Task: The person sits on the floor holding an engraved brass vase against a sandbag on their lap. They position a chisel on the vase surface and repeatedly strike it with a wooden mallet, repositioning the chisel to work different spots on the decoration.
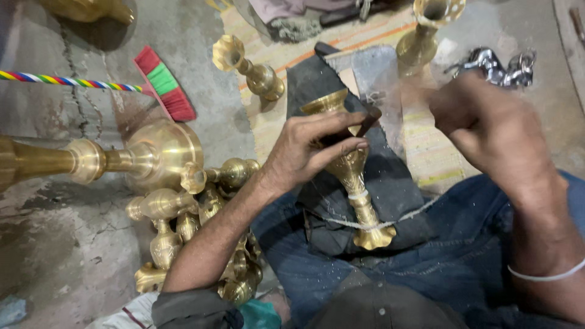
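Head view: left hand (308, 152) pinches a dark slim tool (356, 127) against the engraved golden brass vase (350, 170), which lies on dark cloth (396, 183) across the lap. Right hand (481, 122) hovers blurred just beside it, grip unreadable.

Left of the brass vase (350, 167) a heap of brass pieces (195, 213) blocks the floor (61, 244) — bare concrete opens beyond it; right of the vase, striped mat (426, 152) lies free.

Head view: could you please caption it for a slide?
Left hand steadies a brass vase on dark cloth while the blurred right hand works beside it.
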